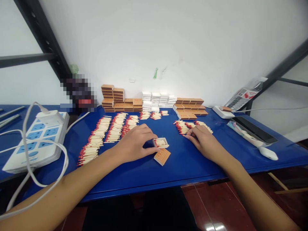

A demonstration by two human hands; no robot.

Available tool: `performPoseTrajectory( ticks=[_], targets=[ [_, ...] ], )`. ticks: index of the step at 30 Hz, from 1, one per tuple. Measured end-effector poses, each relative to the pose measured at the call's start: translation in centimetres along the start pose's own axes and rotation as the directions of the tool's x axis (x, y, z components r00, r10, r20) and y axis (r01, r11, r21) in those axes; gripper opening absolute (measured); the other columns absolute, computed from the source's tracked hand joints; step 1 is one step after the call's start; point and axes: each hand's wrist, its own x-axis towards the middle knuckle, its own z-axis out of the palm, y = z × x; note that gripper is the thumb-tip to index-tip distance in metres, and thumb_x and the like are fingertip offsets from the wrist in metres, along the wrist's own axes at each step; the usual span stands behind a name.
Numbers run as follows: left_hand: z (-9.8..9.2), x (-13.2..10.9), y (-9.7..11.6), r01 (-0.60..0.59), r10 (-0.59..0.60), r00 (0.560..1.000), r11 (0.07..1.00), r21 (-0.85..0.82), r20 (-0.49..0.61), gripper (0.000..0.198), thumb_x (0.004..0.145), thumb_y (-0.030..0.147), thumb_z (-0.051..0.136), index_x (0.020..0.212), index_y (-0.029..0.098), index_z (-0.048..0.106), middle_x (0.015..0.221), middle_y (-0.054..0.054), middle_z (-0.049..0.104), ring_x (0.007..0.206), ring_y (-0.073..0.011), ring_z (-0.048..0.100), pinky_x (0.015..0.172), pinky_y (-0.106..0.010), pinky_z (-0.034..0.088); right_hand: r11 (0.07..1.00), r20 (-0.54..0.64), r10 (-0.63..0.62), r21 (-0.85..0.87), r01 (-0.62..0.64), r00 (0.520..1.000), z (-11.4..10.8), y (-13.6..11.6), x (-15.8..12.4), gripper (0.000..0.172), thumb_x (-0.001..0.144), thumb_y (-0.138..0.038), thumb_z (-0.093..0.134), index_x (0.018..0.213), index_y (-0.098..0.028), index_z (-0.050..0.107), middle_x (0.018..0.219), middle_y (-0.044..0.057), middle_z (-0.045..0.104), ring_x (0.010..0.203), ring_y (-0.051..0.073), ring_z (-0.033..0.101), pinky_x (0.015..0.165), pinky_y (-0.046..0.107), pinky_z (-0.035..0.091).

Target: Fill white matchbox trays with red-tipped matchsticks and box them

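My left hand (134,142) grips the tray (161,143) to steady it; fingers of my right hand (204,141) touch matches (182,127), grasp unclear.

The tabletop (183,166) is painted a uniform blue. The rows of matches (103,134) laid on it are made up of pale wooden sticks tipped with red heads. The same two colours are seen in the loose pile (181,126) and inside the white matchbox tray (161,142). The matchbox sleeve (162,156) just beside it is coloured orange-brown and overprinted with a faint lighter pattern. Stacked orange-brown sleeves (113,94) and stacked white trays (158,98) are set against a white wall (192,41), which is marked with small green smears (156,73). The power strip (36,138) is finished in white with light-blue socket panels.
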Motion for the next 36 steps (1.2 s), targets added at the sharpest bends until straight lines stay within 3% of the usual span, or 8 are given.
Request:
performPoseTrajectory(
  ticks=[7, 11, 16, 21, 25, 29, 33, 36],
  targets=[
    [0.0, 0.0, -0.1, -0.001, 0.001, 1.000, 1.000, -0.004, 0.003, 0.025, 0.093, 0.038, 0.079, 0.108, 0.018, 0.077, 0.096, -0.007, 0.074, 0.095, -0.0239, 0.062, 0.083, -0.038, 0.052, 0.999, 0.006, -0.029, -0.021, 0.029, 1.000, -0.3, -0.8, -0.1, 0.020, 0.108, -0.035, 0.048, 0.092, -0.025, 0.057, 0.093, 0.009, 0.064, 0.092, 0.030, 0.058, 0.095, 0.054, 0.048],
    [0.1, 0.0, -0.1, -0.016, 0.016, 1.000, 1.000, -0.006, -0.004, 0.024, 0.093, 0.038, 0.079, 0.106, 0.018, 0.077, 0.095, -0.007, 0.073, 0.093, -0.0234, 0.062, 0.082, -0.038, 0.051, 0.998, -0.016, -0.044, 0.038, 0.045, 0.999, -1.8, -4.6, 0.3, 0.014, 0.109, -0.034, 0.050, 0.099, -0.026, 0.056, 0.096, 0.007, 0.064, 0.093, 0.028, 0.059, 0.096, 0.052, 0.047],
    [0.0, 0.1, 0.0, -0.023, 0.022, 1.000, 1.000, -0.015, -0.008, 0.022, 0.094, 0.036, 0.078, 0.108, 0.018, 0.076, 0.095, -0.005, 0.073, 0.094, -0.0225, 0.062, 0.082, -0.036, 0.050, 0.989, -0.005, -0.125, 0.075, 0.125, 0.992, -1.9, -10.5, 2.1, 0.013, 0.109, -0.029, 0.052, 0.099, -0.023, 0.056, 0.100, 0.009, 0.064, 0.094, 0.027, 0.056, 0.084, 0.043, 0.048],
    [0.0, 0.2, -0.1, -0.039, 0.039, 0.999, 0.999, -0.005, -0.007, 0.023, 0.092, 0.035, 0.080, 0.106, 0.017, 0.075, 0.095, -0.005, 0.074, 0.095, -0.0229, 0.062, 0.085, -0.037, 0.051, 0.978, 0.048, -0.196, 0.088, 0.191, 0.979, -0.7, -12.7, 3.5, 0.017, 0.110, -0.027, 0.050, 0.095, -0.022, 0.058, 0.099, 0.009, 0.065, 0.090, 0.026, 0.053, 0.080, 0.041, 0.047],
    [0.0, 0.1, -0.1, -0.028, 0.028, 1.000, 1.000, -0.005, -0.007, 0.024, 0.092, 0.035, 0.081, 0.107, 0.018, 0.076, 0.097, -0.005, 0.074, 0.096, -0.0230, 0.062, 0.086, -0.038, 0.052, 0.982, 0.011, -0.140, 0.127, 0.137, 0.990, -1.4, -10.6, 3.0, 0.013, 0.110, -0.026, 0.050, 0.104, -0.023, 0.061, 0.102, 0.007, 0.064, 0.096, 0.025, 0.055, 0.086, 0.040, 0.046],
    [0.0, -0.1, -0.1, -0.024, 0.024, 1.000, 1.000, -0.015, -0.014, 0.023, 0.092, 0.035, 0.080, 0.106, 0.016, 0.076, 0.096, -0.007, 0.074, 0.096, -0.0239, 0.062, 0.085, -0.038, 0.052, 0.999, -0.102, -0.045, 0.009, 0.046, 0.994, -2.2, -5.4, 1.7, 0.012, 0.108, -0.030, 0.053, 0.104, -0.023, 0.063, 0.099, 0.009, 0.066, 0.095, 0.028, 0.056, 0.087, 0.043, 0.046],
    [0.0, 0.0, -0.2, -0.006, 0.007, 1.000, 1.000, -0.016, 0.010, 0.024, 0.093, 0.036, 0.080, 0.107, 0.017, 0.077, 0.097, -0.007, 0.074, 0.096, -0.0238, 0.062, 0.086, -0.038, 0.052, 0.995, -0.049, 0.014, -0.095, -0.019, 0.999, -2.0, -0.9, 0.5, 0.017, 0.106, -0.035, 0.055, 0.105, -0.023, 0.067, 0.098, 0.011, 0.066, 0.092, 0.030, 0.054, 0.085, 0.046, 0.046],
    [0.0, 0.1, -0.2, 0.010, -0.010, 1.000, 1.000, -0.017, 0.025, 0.025, 0.093, 0.038, 0.079, 0.108, 0.018, 0.077, 0.097, -0.006, 0.074, 0.094, -0.0231, 0.062, 0.084, -0.038, 0.052, 0.995, -0.012, 0.016, -0.095, -0.017, 1.000, -1.4, 0.4, -0.1, 0.021, 0.105, -0.035, 0.053, 0.110, -0.024, 0.070, 0.099, 0.012, 0.066, 0.096, 0.032, 0.054, 0.088, 0.048, 0.047]
  ],
)
